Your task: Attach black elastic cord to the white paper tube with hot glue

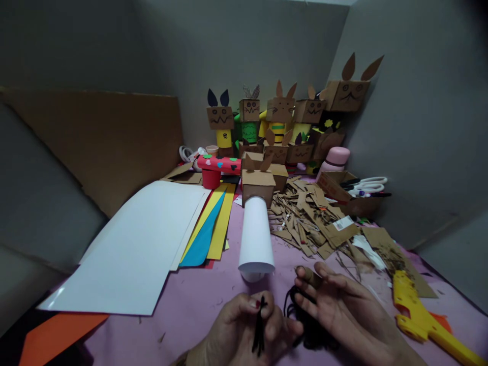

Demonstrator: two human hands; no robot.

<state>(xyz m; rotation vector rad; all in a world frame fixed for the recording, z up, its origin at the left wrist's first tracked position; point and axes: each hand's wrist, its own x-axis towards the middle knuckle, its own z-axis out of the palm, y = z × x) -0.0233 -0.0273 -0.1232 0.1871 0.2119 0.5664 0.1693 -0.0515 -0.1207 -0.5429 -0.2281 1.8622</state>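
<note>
My left hand (247, 330) pinches several short black cord pieces (260, 328) between thumb and fingers. Close beside it, my right hand (343, 305) is turned palm up with its fingers apart, and a brownish wrap covers one fingertip. Behind and below the right hand lies a loose bundle of black cord (314, 330), partly hidden by the fingers. Just beyond both hands stands a rolled white paper tube (256, 239). A small cardboard box head (258, 183) with two pointed ears is at the tube's far end.
White sheets (125, 249) and coloured sheets (221, 229) lie left. Cardboard scraps (305, 213) are heaped right, near a yellow glue gun (409, 310). A box of scissors (351, 190) and a pink bottle (337, 158) stand behind. Several cardboard animal figures (280, 109) line the back.
</note>
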